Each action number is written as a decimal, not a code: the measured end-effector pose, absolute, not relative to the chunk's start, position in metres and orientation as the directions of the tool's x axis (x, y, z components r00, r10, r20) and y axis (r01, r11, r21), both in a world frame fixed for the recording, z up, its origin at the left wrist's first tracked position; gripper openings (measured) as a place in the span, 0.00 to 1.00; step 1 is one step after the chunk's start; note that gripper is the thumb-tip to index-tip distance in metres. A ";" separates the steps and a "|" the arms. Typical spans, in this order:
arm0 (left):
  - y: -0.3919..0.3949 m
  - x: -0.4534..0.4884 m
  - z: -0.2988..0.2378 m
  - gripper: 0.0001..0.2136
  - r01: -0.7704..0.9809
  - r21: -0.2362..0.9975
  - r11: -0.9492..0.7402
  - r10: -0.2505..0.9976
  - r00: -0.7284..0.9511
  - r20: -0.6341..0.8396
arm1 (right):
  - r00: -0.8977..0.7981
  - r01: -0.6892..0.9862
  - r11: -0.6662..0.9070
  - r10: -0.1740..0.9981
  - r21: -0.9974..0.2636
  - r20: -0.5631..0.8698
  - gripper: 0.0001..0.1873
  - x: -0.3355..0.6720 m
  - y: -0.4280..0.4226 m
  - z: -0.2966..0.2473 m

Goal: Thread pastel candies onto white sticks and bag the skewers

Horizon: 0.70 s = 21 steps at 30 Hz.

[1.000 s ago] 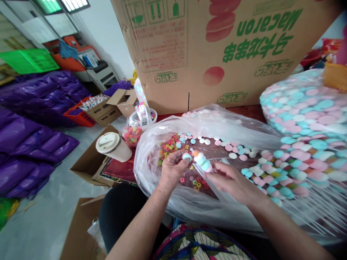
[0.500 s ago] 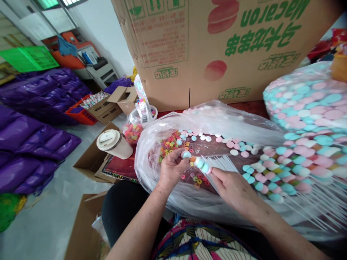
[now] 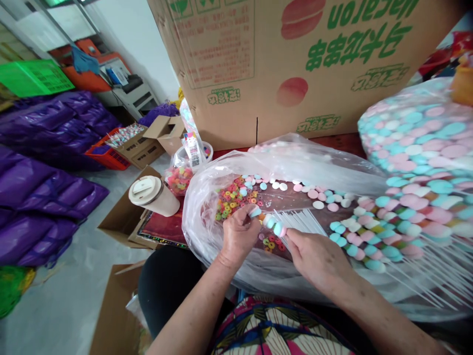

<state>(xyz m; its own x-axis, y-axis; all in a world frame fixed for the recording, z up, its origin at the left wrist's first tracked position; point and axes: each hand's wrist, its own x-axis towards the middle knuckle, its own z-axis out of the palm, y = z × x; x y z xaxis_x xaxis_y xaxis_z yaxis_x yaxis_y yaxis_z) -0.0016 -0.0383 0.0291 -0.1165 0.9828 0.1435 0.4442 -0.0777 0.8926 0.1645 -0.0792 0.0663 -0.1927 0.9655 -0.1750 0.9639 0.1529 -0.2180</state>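
Bundles (image 3: 40, 212) in purple wrapping lie at the far left; a red basket (image 3: 113, 159) stands on the floor beyond them; nearer, a lidded cup (image 3: 162, 199) rests upright on the red worktop (image 3: 158, 230), with a bag of coloured sweets (image 3: 180, 178) just beside it. Next comes a clear plastic sheet (image 3: 201, 177), with small ring sweets (image 3: 234, 197) heaped inside its left end; in front of them the left hand (image 3: 241, 236) has its grip pinched nearly closed, thumb and fingers on a blue-and-white disc (image 3: 255, 211); the disc, which half a second ago shows its face, is now turned more edge-on at the tip of the skewer, though whether it is threaded I cannot tell. The skewer (image 3: 274, 225) lies between the hands, over the sheet, carrying an orange piece and then white, blue and pink ones; bare white sticks (image 3: 305, 222) lie side by side behind it. The right hand (image 3: 320, 256) has its grip closed on the skewer, fingertips against the pink piece, much as before; to its right are rows of filled sticks (image 3: 388, 229), and behind these a bulging bag of pastel discs (image 3: 417, 130).
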 end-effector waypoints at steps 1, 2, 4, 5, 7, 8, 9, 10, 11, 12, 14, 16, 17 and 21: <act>-0.039 -0.002 0.028 0.14 0.460 0.885 -0.078 0.979 -0.131 0.154 | -0.192 0.966 0.151 0.962 -0.209 -0.193 0.14 0.162 -0.079 0.066; -0.039 -0.002 0.026 0.14 0.465 0.881 -0.079 0.975 -0.147 0.165 | -0.190 0.968 0.148 0.959 -0.203 -0.210 0.14 0.160 -0.079 0.066; -0.040 -0.002 0.021 0.14 0.469 0.877 -0.104 0.965 -0.166 0.203 | -0.188 0.969 0.142 0.954 -0.201 -0.234 0.13 0.155 -0.078 0.066; -0.040 -0.002 0.019 0.15 0.475 0.872 -0.122 0.960 -0.167 0.225 | -0.192 0.968 0.143 0.951 -0.205 -0.242 0.13 0.153 -0.078 0.066; -0.040 -0.002 0.016 0.15 0.492 0.856 -0.158 0.952 -0.155 0.265 | -0.203 0.964 0.147 0.946 -0.222 -0.254 0.13 0.149 -0.078 0.065; -0.041 -0.003 0.016 0.15 0.497 0.850 -0.173 0.950 -0.144 0.277 | -0.210 0.960 0.150 0.944 -0.235 -0.253 0.13 0.146 -0.079 0.064; -0.041 -0.004 0.016 0.15 0.495 0.849 -0.183 0.950 -0.133 0.282 | -0.216 0.956 0.153 0.944 -0.249 -0.248 0.14 0.145 -0.079 0.063; -0.042 -0.006 0.016 0.16 0.483 0.855 -0.190 0.953 -0.117 0.278 | -0.221 0.952 0.156 0.945 -0.262 -0.240 0.14 0.143 -0.079 0.062; -0.043 -0.008 0.017 0.16 0.461 0.866 -0.197 0.958 -0.097 0.270 | -0.224 0.948 0.157 0.947 -0.275 -0.232 0.15 0.141 -0.079 0.061; -0.043 -0.010 0.019 0.15 0.430 0.881 -0.198 0.965 -0.074 0.253 | -0.225 0.945 0.156 0.948 -0.288 -0.225 0.15 0.139 -0.079 0.059; -0.041 -0.015 0.023 0.13 0.360 0.917 -0.171 0.981 -0.027 0.193 | -0.231 0.934 0.153 0.948 -0.323 -0.218 0.14 0.137 -0.078 0.056; -0.036 -0.019 0.027 0.10 0.271 0.957 -0.102 0.992 -0.050 0.119 | -0.224 0.921 0.135 0.951 -0.365 -0.213 0.14 0.136 -0.076 0.054; -0.032 -0.020 0.029 0.09 0.199 0.978 -0.058 0.993 -0.094 0.078 | -0.215 0.915 0.122 0.955 -0.386 -0.206 0.14 0.136 -0.075 0.052; -0.017 -0.013 0.029 0.12 -0.283 0.950 0.132 0.959 -0.204 -0.195 | -0.209 0.883 0.105 0.961 -0.458 -0.184 0.15 0.134 -0.075 0.050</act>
<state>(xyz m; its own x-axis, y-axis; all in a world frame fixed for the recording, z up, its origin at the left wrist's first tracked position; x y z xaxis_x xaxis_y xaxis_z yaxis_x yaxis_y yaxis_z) -0.0133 -0.0174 0.0291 -0.2043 0.9594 -0.1946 -0.2830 0.1324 0.9499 0.1339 -0.0746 0.0505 -0.2091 0.9605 -0.1836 0.8830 0.1048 -0.4576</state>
